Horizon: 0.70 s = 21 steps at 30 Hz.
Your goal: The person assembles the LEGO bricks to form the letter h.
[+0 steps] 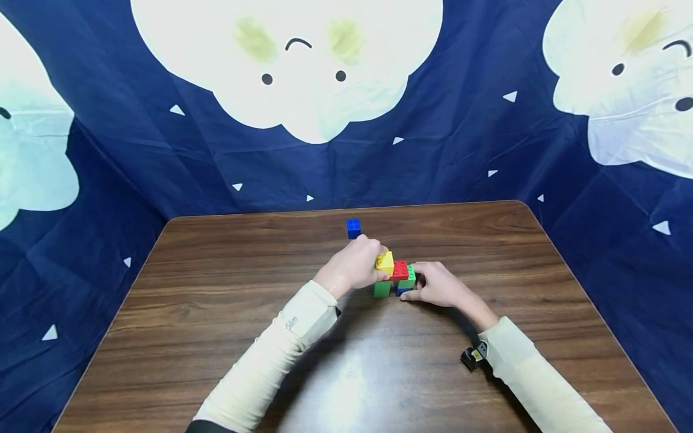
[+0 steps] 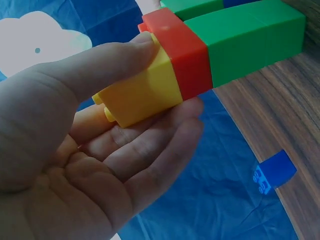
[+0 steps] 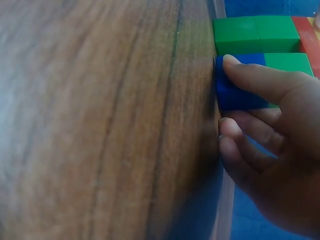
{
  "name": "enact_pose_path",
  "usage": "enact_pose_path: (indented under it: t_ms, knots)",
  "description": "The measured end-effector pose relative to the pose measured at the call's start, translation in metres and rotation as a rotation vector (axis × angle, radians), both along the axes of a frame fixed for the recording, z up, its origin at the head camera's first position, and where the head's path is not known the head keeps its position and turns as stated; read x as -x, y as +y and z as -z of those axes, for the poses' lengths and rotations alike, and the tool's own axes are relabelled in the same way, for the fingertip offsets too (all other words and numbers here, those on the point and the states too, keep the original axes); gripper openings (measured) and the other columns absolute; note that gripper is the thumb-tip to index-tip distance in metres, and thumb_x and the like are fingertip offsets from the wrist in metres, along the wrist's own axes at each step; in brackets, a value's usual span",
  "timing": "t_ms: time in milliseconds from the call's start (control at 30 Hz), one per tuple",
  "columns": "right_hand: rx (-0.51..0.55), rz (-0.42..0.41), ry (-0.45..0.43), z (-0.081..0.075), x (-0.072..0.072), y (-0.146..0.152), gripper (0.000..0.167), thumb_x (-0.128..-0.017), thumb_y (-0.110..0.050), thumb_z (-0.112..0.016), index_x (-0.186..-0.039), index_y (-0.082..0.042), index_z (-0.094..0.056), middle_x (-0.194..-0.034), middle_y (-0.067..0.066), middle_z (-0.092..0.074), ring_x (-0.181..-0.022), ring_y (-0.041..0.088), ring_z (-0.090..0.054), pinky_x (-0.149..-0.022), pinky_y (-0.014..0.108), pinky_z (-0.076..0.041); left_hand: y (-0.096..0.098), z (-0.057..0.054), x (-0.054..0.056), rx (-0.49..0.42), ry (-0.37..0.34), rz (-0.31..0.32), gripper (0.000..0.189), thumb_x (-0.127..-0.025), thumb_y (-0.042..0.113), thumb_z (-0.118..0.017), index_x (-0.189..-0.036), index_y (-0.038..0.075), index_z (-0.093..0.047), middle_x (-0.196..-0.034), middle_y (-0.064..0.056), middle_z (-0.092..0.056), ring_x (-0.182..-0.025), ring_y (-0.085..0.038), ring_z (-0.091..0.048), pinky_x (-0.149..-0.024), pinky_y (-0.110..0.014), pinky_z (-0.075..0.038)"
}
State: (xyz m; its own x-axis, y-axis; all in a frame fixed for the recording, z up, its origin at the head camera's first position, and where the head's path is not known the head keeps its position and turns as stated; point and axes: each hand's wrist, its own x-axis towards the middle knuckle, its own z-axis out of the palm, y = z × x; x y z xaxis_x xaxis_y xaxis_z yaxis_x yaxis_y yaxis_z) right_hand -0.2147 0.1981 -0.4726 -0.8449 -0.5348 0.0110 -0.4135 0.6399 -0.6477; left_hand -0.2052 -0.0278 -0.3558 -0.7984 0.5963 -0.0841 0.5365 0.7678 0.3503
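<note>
My left hand [image 1: 353, 264] pinches a yellow toy brick [image 2: 142, 82] between thumb and fingers. That brick sits at one end of a red brick [image 2: 182, 52], its studs facing the palm. Below them, two stacked green bricks [image 2: 245, 42] form one leg of the structure. The other leg, on the right, has a blue brick [image 3: 245, 95] at the table with a green brick [image 3: 289, 61] on it; the red brick spans both legs. My right hand [image 1: 441, 285] grips this right leg low down, the thumb lying across the blue brick and fingers on its other side.
A loose blue brick [image 1: 354, 228] stands near the back edge of the brown wooden table [image 1: 216, 288], beyond my left hand. A dark blue cloth with white clouds [image 1: 303, 72] hangs behind and at the sides.
</note>
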Motion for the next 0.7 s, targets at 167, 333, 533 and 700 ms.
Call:
enact_pose_path:
  t_ms: [167,333,533,700]
  knots:
    - [0.075,-0.037,-0.005,0.005,-0.001,0.002,0.038,-0.082,-0.033,-0.086,-0.113,-0.019,-0.068,-0.083,-0.007,-0.065,-0.068,0.005,-0.059,-0.062,0.023,-0.052,-0.005,0.008,-0.003,-0.062,0.005,0.020,0.027,-0.090,0.023,-0.079,-0.108,0.004,-0.071,-0.078,-0.002,-0.063,-0.067,-0.014,-0.052,-0.061,-0.023,-0.044]
    - [0.109,-0.033,0.004,0.004,-0.001,0.003,0.033,-0.083,-0.033,-0.085,-0.108,-0.020,-0.068,-0.084,-0.007,-0.067,-0.068,0.004,-0.060,-0.063,0.023,-0.052,-0.014,0.021,-0.004,-0.166,0.018,0.038,0.030,-0.092,0.023,-0.077,-0.114,0.007,-0.064,-0.085,0.000,-0.063,-0.073,-0.013,-0.053,-0.069,-0.025,-0.047]
    - [0.101,-0.019,0.004,0.004,0.000,0.003,0.032,-0.081,-0.030,-0.087,-0.107,-0.022,-0.069,-0.086,-0.007,-0.068,-0.069,0.007,-0.063,-0.063,0.023,-0.054,-0.020,0.037,-0.003,-0.295,-0.008,0.043,0.033,-0.094,0.023,-0.075,-0.120,0.008,-0.062,-0.099,0.000,-0.066,-0.086,-0.016,-0.063,-0.077,-0.028,-0.053]
    - [0.101,-0.028,0.005,0.004,0.001,0.004,0.033,-0.082,-0.029,-0.086,-0.109,-0.022,-0.069,-0.087,-0.008,-0.068,-0.070,0.008,-0.063,-0.064,0.024,-0.054,-0.026,0.043,0.001,-0.317,-0.037,0.060,0.039,-0.093,0.022,-0.075,-0.126,0.007,-0.061,-0.110,-0.004,-0.069,-0.095,-0.014,-0.066,-0.087,-0.034,-0.057]
